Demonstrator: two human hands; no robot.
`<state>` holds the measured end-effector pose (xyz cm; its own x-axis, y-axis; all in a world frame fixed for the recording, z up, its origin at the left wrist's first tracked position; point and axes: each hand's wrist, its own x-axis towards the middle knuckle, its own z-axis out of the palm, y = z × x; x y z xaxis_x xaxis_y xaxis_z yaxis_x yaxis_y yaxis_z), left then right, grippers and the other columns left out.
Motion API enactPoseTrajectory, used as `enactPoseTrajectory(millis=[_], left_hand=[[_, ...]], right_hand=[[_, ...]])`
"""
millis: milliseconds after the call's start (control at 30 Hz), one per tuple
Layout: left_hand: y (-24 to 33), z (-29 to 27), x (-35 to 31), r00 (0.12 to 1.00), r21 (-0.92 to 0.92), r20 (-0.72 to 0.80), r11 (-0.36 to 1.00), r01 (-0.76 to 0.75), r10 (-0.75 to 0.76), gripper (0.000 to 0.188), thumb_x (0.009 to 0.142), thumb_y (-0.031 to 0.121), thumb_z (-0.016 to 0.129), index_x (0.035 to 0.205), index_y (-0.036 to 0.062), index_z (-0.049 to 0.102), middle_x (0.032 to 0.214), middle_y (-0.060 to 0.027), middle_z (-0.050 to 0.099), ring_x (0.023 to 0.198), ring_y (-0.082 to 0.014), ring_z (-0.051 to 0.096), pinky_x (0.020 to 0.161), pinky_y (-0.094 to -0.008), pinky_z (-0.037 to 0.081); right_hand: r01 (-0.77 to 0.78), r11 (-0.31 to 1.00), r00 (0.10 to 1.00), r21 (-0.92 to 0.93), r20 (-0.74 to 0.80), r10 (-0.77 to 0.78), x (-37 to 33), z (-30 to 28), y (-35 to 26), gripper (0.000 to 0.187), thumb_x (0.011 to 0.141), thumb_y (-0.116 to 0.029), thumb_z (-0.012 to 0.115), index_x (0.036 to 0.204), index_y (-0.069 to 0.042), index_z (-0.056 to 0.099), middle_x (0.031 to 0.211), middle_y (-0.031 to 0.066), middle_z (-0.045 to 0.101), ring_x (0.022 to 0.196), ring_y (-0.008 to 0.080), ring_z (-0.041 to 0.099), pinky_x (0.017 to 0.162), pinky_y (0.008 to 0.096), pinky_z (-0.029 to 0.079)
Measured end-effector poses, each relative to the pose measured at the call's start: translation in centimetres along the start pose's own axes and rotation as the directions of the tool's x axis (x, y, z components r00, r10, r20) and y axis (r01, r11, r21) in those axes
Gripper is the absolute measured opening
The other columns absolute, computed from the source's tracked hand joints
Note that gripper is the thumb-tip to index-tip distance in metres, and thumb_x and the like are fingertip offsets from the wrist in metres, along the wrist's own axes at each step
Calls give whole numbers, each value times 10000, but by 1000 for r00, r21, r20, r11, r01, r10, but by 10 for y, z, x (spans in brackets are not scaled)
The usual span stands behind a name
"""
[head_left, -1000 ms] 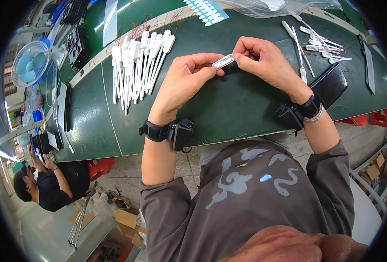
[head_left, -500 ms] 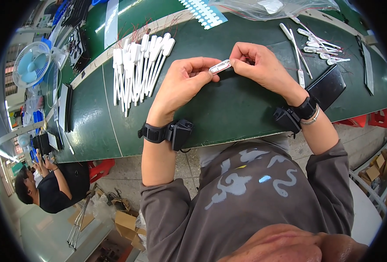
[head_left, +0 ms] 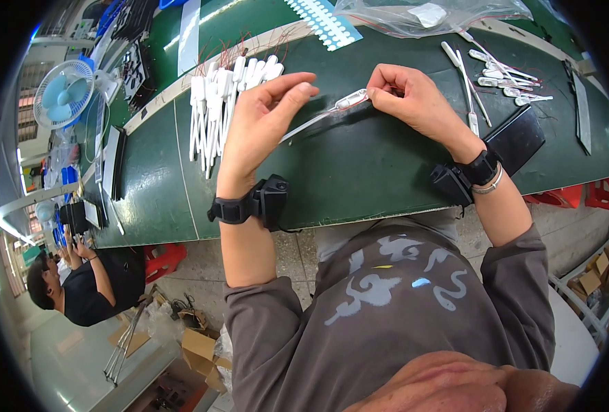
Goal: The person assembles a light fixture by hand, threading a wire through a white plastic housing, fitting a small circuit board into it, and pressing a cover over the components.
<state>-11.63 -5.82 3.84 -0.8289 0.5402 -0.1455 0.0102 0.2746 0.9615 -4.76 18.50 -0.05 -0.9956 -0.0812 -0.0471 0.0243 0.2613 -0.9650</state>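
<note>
My right hand [head_left: 414, 103] pinches the end of a white plastic stick [head_left: 350, 101] with a wider, oblong head. Small parts show inside the head, but they are too fine to make out. Its thin shaft slants down to the left, toward my left wrist. Thumb and fingers apart, my left hand [head_left: 267, 117] holds nothing and hovers left of the head. Just beyond that hand lies a dense pile of similar white sticks [head_left: 212, 110], partly covered by it, with thin red wires at their far ends.
Right of my hands lie a few loose sticks [head_left: 466, 82], a cluster of wired sticks [head_left: 503, 75] and a black flat case [head_left: 515, 139]. A clear plastic bag [head_left: 387, 17] and a sheet of white stickers [head_left: 324, 26] sit at the far edge. Another person [head_left: 88, 288] sits at far left.
My left hand has let go of the stick and moved left, its fingers spreading. The stick's shaft now shows. My right hand keeps its pinch in nearly the same place.
</note>
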Motion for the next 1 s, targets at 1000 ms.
enactPoseTrajectory(millis=[1000], left_hand=[[39,107,268,741,835,538,-129,-535,402,157,867,47,571,916,14,716,910,-217,719,907,-400,712,780,-478,576]], right_hand=[[114,993,989,-23,-94,-116,1,9,6,179,824,-161,668,811,9,612,656,125,587,596,234,557,612,370,469]])
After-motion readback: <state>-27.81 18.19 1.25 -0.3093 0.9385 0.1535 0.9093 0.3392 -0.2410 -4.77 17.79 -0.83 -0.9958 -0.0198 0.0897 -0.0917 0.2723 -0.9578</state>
